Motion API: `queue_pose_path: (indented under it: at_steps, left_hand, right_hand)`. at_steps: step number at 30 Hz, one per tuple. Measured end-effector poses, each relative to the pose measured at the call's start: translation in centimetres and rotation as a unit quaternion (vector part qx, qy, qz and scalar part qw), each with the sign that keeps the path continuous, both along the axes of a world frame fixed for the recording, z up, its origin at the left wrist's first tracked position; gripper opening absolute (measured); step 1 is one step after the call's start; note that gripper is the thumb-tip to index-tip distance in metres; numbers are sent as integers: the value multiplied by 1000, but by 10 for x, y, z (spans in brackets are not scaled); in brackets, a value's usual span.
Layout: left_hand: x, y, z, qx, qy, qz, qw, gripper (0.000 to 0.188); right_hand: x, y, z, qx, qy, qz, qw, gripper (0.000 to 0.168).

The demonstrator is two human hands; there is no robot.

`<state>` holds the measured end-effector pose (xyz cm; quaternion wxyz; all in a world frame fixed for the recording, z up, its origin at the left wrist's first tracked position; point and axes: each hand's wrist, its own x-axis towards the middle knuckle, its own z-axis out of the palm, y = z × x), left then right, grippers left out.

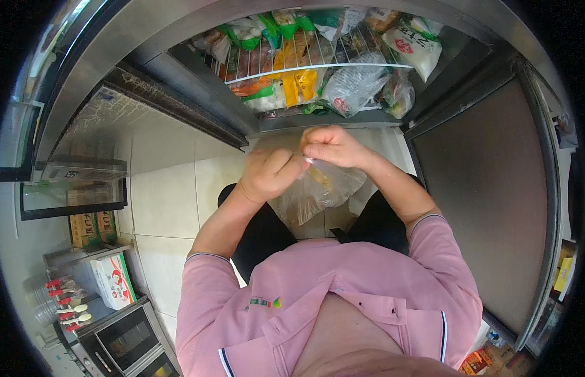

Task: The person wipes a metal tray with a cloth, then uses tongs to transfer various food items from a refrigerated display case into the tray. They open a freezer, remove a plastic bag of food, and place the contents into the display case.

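A clear plastic bag (328, 195) hangs in front of my knees, with something yellowish showing faintly through it. At its gathered top, my left hand (273, 172) is closed in a fist. Beside it, my right hand (334, 145) pinches the bag's neck between thumb and fingers. A small red and white bit (308, 162) shows between the two hands; what it is I cannot tell. Just beyond my hands is an open refrigerated cabinet, its white wire shelf (316, 67) and floor packed with bagged food. A grey plastic bag (356, 85) lies below the shelf.
A dark cabinet door (481, 198) stands open on my right, another metal door (127, 127) on my left. At the lower left are a black and silver oven (127, 334), a white printed box (113, 281) and several red-handled containers (61, 292). Pale tiles (163, 198) cover the floor.
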<state>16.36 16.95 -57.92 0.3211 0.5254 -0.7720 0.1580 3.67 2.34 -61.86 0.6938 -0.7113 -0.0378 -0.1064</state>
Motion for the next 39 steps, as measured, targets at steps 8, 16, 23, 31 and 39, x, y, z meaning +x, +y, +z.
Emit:
queue_pose_path:
  at_steps: [8, 16, 23, 31, 39]
  left_hand:
    - [-1, 5, 70, 9, -88, -118, 989, 15]
    - [57, 60, 44, 77, 194, 25, 978, 24]
    - [28, 25, -10, 172, 461, 52, 869, 23]
    - [-8, -8, -50, 236, 628, -36, 741, 21]
    - [-43, -10, -73, 370, 271, 66, 886, 35]
  right_hand:
    - [-16, 23, 72, 77, -171, 8, 982, 36]
    - [-89, -49, 41, 364, -177, -205, 891, 35]
    - [-50, -9, -7, -63, 66, -234, 968, 20]
    - [-13, 34, 3, 138, 236, -24, 962, 15]
    - [-35, 21, 27, 525, 215, -136, 812, 23]
